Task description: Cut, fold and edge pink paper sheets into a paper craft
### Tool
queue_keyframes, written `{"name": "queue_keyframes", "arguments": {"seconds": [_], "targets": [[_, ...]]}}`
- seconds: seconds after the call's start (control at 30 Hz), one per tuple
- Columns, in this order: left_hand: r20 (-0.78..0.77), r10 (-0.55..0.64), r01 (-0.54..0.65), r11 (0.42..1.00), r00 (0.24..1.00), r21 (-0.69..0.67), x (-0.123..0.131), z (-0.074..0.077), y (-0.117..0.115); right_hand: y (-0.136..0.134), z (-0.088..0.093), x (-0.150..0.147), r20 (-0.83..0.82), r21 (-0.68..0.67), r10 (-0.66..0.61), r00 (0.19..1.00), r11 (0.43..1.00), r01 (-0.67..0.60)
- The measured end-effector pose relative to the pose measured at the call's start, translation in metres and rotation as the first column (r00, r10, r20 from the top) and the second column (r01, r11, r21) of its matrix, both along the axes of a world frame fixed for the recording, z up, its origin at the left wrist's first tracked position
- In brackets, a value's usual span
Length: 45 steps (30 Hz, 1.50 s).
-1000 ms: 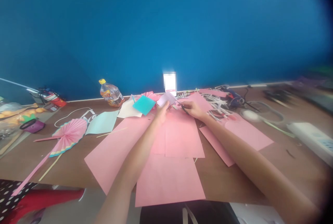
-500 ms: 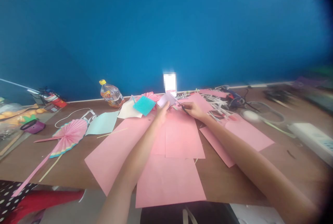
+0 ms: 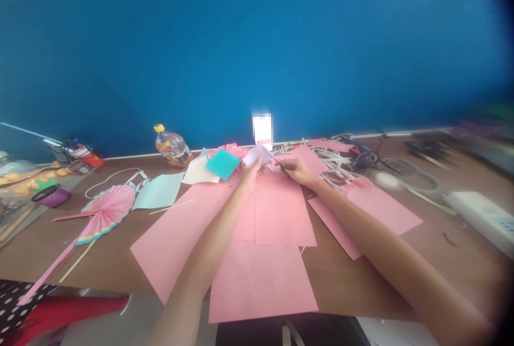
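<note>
Above the pink sheets, my left hand (image 3: 251, 171) pinches a small lavender piece of paper (image 3: 257, 155) by its lower edge. Fingers closed, my right hand (image 3: 296, 169) grips a pair of scissors (image 3: 277, 160), whose thin blades reach the paper's right edge. Whether the blades are apart is too small to tell. Left of my left hand are a teal square of paper (image 3: 222, 164) and a cream sheet (image 3: 199, 170). Several pink sheets (image 3: 284, 217) overlap beneath both forearms.
A bottle with a yellow cap (image 3: 172, 146) stands near the blue wall. On the left lie a pleated pink fan (image 3: 107, 208), a pale blue sheet (image 3: 158, 190) and a purple roll (image 3: 53, 196). White paper strips (image 3: 335, 163) and a white power strip (image 3: 482, 217) are on the right.
The scissors in my right hand have tilted slightly, with more of the dark handle showing. The lavender paper and my left hand stay nearly in place.
</note>
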<state>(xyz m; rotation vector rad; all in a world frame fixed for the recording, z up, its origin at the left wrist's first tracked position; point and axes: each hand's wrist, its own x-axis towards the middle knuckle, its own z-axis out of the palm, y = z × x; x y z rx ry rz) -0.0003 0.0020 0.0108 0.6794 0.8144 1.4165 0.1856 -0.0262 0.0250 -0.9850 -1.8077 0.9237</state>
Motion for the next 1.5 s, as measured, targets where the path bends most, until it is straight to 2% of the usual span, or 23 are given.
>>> {"name": "queue_keyframes", "arguments": {"seconds": [0.6,0.83,1.07,1.5], "targets": [[-0.002,0.013,-0.013,1.0,1.0,-0.019,-0.0002,-0.0029,0.0022,-0.0017,0.0027,0.0003,0.05,0.022,-0.037,0.998,0.999,0.036],[-0.014,0.001,-0.001,1.0,1.0,-0.03,-0.0012,-0.0011,0.0008,0.0008,-0.0001,0.0013,0.052,-0.021,-0.02,0.998,1.0,0.021],[-0.025,-0.007,0.008,1.0,1.0,0.016,-0.0024,-0.0068,0.0037,0.0019,-0.0015,0.0021,0.092,0.022,-0.056,0.994,0.998,0.055],[-0.021,0.019,-0.019,1.0,1.0,0.005,-0.0008,-0.004,0.0029,0.0035,-0.0052,0.0028,0.078,-0.004,-0.06,0.995,0.998,0.061]]}}
